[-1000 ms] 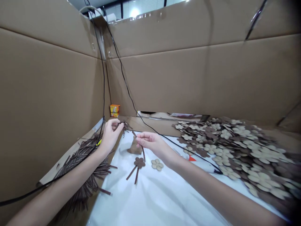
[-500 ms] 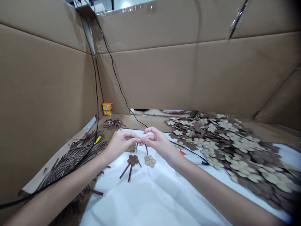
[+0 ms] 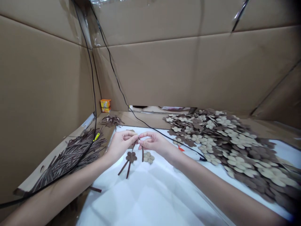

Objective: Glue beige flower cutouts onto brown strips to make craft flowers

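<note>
Above the white work surface [image 3: 141, 194], my left hand [image 3: 122, 143] and my right hand [image 3: 155, 143] meet at the fingertips. Both are closed in a pinch on one thin brown strip [image 3: 142, 154], whose two ends hang down below the fingers. The part of the strip between the fingertips is mostly hidden. Just beneath lies a brown flower cutout [image 3: 131, 156] with two strip tails pointing toward me. A beige flower cutout [image 3: 149, 157] lies to its right, partly behind the hanging strip.
A big heap of brown and beige flower cutouts [image 3: 225, 135] spreads on the right. Many brown strips [image 3: 72, 153] are piled at left, with a smaller bunch [image 3: 111, 120] behind. A black cable [image 3: 119, 84] crosses the space. An orange box [image 3: 105, 105] stands by the cardboard walls [image 3: 150, 69].
The strip's rounded loop is gone; its ends now hang apart, nearly straight, below my fingers. The hands remain together. The whole view has shifted slightly.
</note>
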`<state>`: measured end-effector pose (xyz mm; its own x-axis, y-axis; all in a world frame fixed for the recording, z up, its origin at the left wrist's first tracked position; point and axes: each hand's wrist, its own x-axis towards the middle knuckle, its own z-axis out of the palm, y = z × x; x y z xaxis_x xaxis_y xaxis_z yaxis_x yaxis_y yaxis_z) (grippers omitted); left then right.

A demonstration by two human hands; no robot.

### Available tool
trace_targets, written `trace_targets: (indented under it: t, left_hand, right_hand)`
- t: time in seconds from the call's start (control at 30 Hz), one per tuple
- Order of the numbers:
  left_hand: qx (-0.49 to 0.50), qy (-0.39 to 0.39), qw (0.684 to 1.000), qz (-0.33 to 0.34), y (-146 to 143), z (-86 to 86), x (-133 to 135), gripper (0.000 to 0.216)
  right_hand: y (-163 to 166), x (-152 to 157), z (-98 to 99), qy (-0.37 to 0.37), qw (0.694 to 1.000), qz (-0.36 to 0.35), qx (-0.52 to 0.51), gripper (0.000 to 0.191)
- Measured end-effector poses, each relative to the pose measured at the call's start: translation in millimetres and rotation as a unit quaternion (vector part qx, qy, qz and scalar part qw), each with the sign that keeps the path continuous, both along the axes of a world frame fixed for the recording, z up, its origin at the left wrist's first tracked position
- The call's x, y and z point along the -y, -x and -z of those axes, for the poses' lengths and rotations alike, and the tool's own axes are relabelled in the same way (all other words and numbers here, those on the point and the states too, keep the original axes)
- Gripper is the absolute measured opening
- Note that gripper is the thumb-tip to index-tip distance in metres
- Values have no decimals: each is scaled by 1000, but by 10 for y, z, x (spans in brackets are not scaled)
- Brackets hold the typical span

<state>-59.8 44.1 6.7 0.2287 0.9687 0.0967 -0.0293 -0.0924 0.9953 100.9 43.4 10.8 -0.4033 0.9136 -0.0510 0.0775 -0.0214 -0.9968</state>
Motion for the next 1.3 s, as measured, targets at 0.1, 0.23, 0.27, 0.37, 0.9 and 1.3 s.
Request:
trace_targets:
  t: [0.1,0.23,0.27,0.37,0.9,1.3]
  left_hand:
    - [16,8,1000,-9,-15,21,-10,33]
    - [47,30,998,-8,-38,24,32,30]
    - [54,34,998,-16,-45,22,51,30]
    - [73,52,995,-33,-63,22,108,30]
    - [171,142,975,-13,-62,14,137,27]
    - [141,87,986,-25,-75,0,152,26]
  right_hand:
    - [30,-14,50,-7,1000,11,16,36]
    - [51,-14,102,-24,998,29,45,34]
    - [53,-11,110,-30,998,30,52,34]
    - [62,-7,134,-45,996,33,67,32]
    - [53,52,115,-13,998,-26,51,40]
    - [39,53,180,12,998,-29,61,34]
